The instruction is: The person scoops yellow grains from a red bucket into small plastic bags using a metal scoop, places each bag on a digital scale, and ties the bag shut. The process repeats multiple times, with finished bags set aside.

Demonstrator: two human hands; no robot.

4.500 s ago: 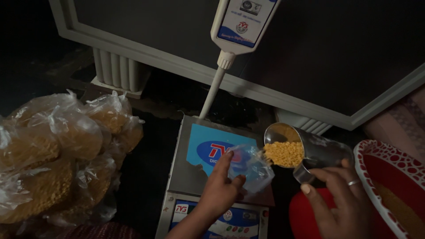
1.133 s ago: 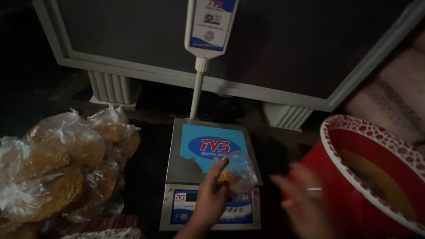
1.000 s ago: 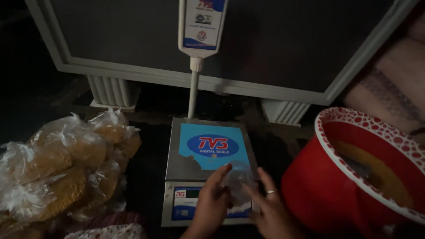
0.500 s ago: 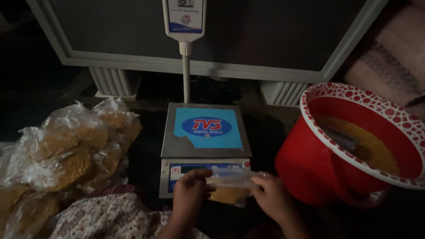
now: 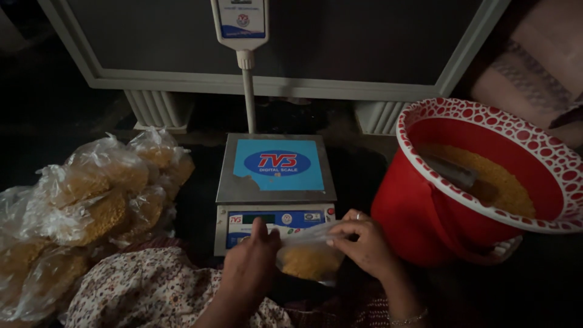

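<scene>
In a dim room, a weighing scale (image 5: 274, 176) sits mid-frame on a dark floor (image 5: 54, 121). Left hand (image 5: 250, 267) and right hand (image 5: 361, 243) pinch 1 small grain-filled bag (image 5: 308, 258) at lower centre; a red tub (image 5: 486, 182) stands right.

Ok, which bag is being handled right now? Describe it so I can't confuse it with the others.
Start at the digital weighing scale in the middle. Just in front of its display, the left hand and right hand hold a small clear plastic bag of yellow grains by its top edge. Unlike the filled bags piled at the left, it hangs alone between two hands.

left hand (image 5: 252, 267): bare | right hand (image 5: 363, 246): finger ring, thin wrist bracelet | clothing: pale floral print
</scene>
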